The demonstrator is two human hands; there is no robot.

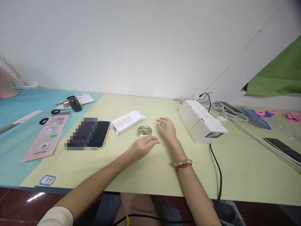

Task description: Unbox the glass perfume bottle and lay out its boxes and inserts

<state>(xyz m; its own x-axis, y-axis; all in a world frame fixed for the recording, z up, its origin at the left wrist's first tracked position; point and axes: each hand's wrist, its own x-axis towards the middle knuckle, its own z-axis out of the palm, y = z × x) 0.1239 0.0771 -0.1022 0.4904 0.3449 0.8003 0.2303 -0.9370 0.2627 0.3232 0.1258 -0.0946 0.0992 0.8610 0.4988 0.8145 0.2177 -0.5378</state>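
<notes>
A small round glass bottle [144, 131] stands on the pale yellow mat [145, 171] in front of me. My left hand [142, 146] rests just below it, fingers stretched toward the right, holding nothing. Beside the bottle on the right, my right hand [167, 128] lies with its fingers bent around a small clear object I cannot make out. A white printed carton [127, 122] lies on its side just left of the bottle. A bead and red-string bracelet [183, 164] is on my right wrist.
A phone [94, 134] lies left of the carton. Stacked white boxes [202, 124] and tangled cables [225, 114] sit to the right, with a black cable [217, 169] running off the front edge. A pink packet [47, 137], black rings and a dark jar [75, 103] lie on the blue mat.
</notes>
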